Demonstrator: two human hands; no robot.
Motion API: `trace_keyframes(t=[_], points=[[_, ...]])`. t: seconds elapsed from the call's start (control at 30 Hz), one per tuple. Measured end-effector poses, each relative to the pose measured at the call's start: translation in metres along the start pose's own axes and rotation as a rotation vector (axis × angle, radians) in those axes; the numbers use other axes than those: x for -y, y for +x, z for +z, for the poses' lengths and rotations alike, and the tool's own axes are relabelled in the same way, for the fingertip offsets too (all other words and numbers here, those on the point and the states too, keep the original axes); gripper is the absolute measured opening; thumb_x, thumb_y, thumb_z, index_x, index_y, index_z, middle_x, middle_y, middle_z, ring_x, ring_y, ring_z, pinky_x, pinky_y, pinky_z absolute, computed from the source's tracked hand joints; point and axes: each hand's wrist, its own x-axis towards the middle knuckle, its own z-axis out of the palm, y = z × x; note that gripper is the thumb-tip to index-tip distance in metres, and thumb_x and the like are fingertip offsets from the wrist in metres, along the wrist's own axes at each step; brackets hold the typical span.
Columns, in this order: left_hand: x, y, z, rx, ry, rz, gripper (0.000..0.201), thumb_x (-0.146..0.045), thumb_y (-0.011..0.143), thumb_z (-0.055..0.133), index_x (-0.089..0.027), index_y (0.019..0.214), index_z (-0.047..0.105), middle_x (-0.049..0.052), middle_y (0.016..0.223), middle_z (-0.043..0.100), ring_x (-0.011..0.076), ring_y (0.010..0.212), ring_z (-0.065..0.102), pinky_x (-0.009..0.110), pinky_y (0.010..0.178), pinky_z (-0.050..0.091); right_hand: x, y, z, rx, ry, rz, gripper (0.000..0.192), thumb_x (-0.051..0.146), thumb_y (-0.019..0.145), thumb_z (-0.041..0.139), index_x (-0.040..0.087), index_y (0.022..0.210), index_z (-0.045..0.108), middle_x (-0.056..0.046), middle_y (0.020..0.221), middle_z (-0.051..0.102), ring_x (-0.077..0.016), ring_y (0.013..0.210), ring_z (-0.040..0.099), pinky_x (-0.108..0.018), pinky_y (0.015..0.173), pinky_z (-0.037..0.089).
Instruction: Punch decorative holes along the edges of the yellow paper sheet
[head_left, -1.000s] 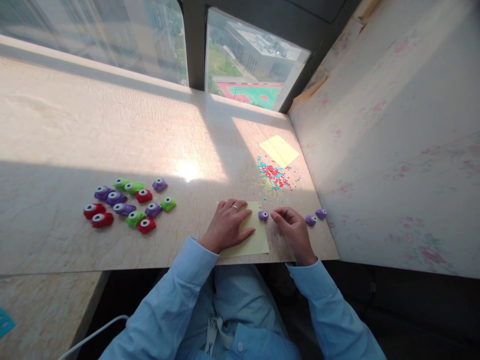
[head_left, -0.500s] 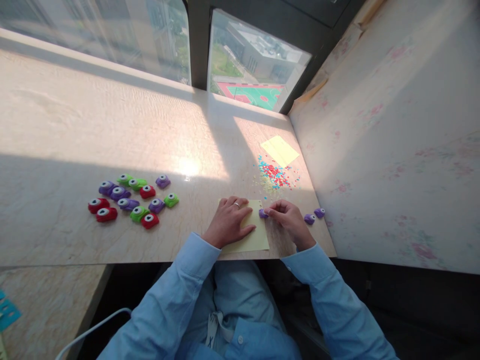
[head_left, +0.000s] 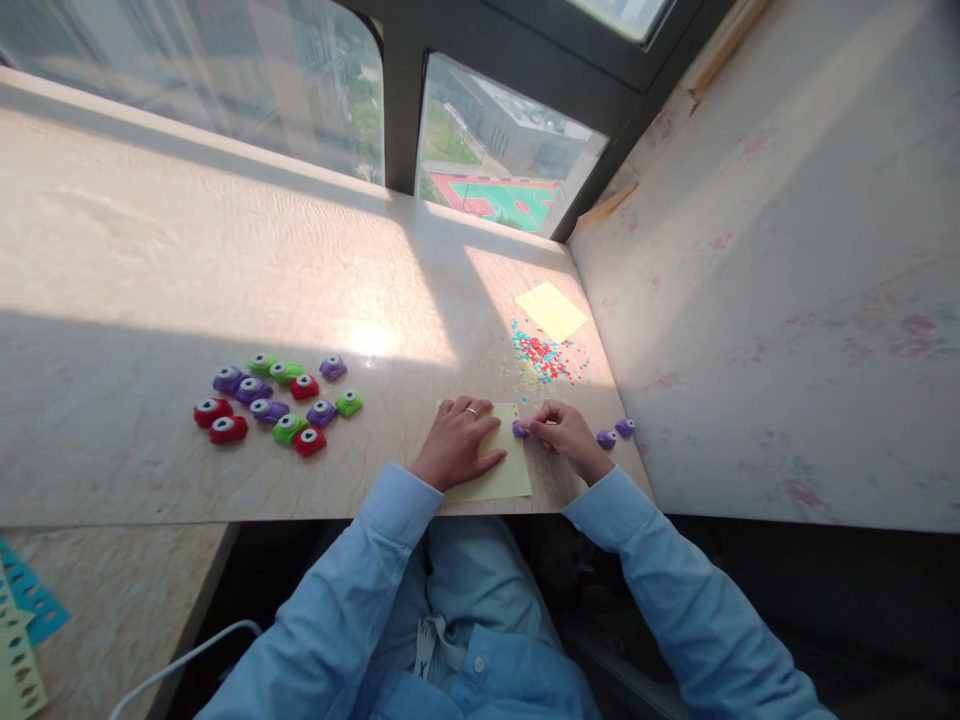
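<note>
A pale yellow sheet of paper (head_left: 510,475) lies at the table's front edge. My left hand (head_left: 461,445), wearing a ring, rests flat on it with the fingers stretched out. At the sheet's right edge sits a small purple craft punch (head_left: 519,429). The thumb and fingers of my right hand (head_left: 566,438) are closed on that punch. Small holes show along the paper's edge just above it. Two more purple punches (head_left: 616,434) stand to the right of my right hand.
Several red, green and purple punches (head_left: 277,405) are grouped at the left. Behind my hands lies colourful confetti (head_left: 541,355), beside a yellow paper (head_left: 553,310). A floral wall (head_left: 787,330) bounds the right side, windows (head_left: 495,150) the back. Punched sheets (head_left: 30,610) lie at lower left.
The view has shifted slightly, so more of the punched sheets shows at lower left. My left hand still presses the paper and my right hand still grips the purple punch at its edge.
</note>
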Motion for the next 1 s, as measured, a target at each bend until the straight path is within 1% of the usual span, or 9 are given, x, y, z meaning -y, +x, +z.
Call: trace_keyframes(t=[0.13,0.23,0.4,0.5,0.6,0.7,0.87,0.93,1.0], points=[[0.000,0.000,0.000,-0.006,0.013,0.005,0.035,-0.048,0.081,0.068,-0.023,0.106,0.068,0.011,0.124,0.063,0.0307,0.116,0.050,0.048,0.093,0.039,-0.001,0.000,-0.001,0.002,-0.005,-0.001,0.048,0.057,0.055,0.084,0.020,0.060,0.053,0.007,0.046,0.049,-0.0087,0.042,0.038,-0.023,0.042,0.025],[0.000,0.000,0.000,-0.013,0.020,0.009,0.036,-0.047,0.080,0.069,-0.022,0.106,0.068,0.011,0.123,0.064,0.0303,0.116,0.051,0.048,0.092,0.039,-0.007,-0.003,0.001,-0.025,0.000,-0.050,0.047,0.058,0.058,0.081,0.020,0.062,0.054,0.006,0.047,0.049,-0.0096,0.044,0.039,-0.024,0.043,0.028],[0.000,0.000,0.000,-0.028,0.015,0.005,0.034,-0.046,0.079,0.070,-0.023,0.105,0.069,0.011,0.123,0.064,0.0302,0.115,0.051,0.048,0.093,0.039,-0.023,-0.014,0.011,-0.204,0.014,-0.195,0.040,0.056,0.070,0.074,0.019,0.069,0.059,0.003,0.060,0.056,-0.0121,0.054,0.046,-0.026,0.050,0.038],[-0.001,0.000,0.000,-0.017,0.017,0.003,0.035,-0.047,0.080,0.069,-0.023,0.105,0.069,0.011,0.123,0.064,0.0304,0.116,0.051,0.048,0.093,0.039,-0.031,-0.019,0.018,-0.302,0.013,-0.244,0.037,0.054,0.077,0.069,0.019,0.083,0.063,0.002,0.070,0.060,-0.0128,0.058,0.050,-0.026,0.052,0.041],[-0.001,0.000,0.000,-0.015,0.023,0.000,0.036,-0.049,0.080,0.068,-0.023,0.105,0.069,0.011,0.124,0.064,0.0302,0.116,0.051,0.048,0.093,0.039,-0.034,-0.020,0.022,-0.291,-0.085,-0.330,0.039,0.050,0.078,0.069,0.019,0.102,0.068,0.001,0.080,0.060,-0.0118,0.058,0.049,-0.027,0.055,0.044],[-0.001,0.000,0.000,-0.018,0.033,-0.002,0.035,-0.049,0.080,0.069,-0.023,0.104,0.069,0.010,0.124,0.064,0.0299,0.116,0.052,0.048,0.093,0.039,-0.036,-0.016,0.021,-0.286,-0.213,-0.421,0.032,0.044,0.081,0.067,0.019,0.101,0.073,-0.003,0.087,0.061,-0.0136,0.064,0.054,-0.031,0.065,0.049],[-0.001,-0.001,0.001,-0.017,0.040,-0.011,0.036,-0.049,0.080,0.069,-0.022,0.103,0.069,0.010,0.125,0.064,0.0296,0.115,0.052,0.047,0.093,0.039,-0.040,-0.006,0.018,-0.570,-0.240,-0.403,0.034,0.043,0.085,0.060,0.015,0.099,0.073,-0.007,0.089,0.062,-0.0194,0.078,0.059,-0.036,0.073,0.050],[-0.001,-0.001,0.001,-0.018,0.043,-0.011,0.036,-0.049,0.080,0.069,-0.022,0.104,0.069,0.010,0.124,0.065,0.0295,0.115,0.052,0.047,0.093,0.039,-0.044,-0.004,0.016,-0.627,-0.213,-0.413,0.036,0.045,0.086,0.059,0.015,0.101,0.073,-0.008,0.092,0.062,-0.0197,0.081,0.059,-0.036,0.074,0.050],[0.000,-0.001,0.001,-0.020,0.045,-0.006,0.036,-0.049,0.080,0.069,-0.022,0.104,0.068,0.010,0.124,0.065,0.0292,0.115,0.052,0.046,0.093,0.039,-0.048,-0.004,0.015,-0.642,-0.148,-0.439,0.037,0.046,0.086,0.060,0.015,0.101,0.071,-0.009,0.098,0.062,-0.0197,0.085,0.059,-0.035,0.075,0.050]])
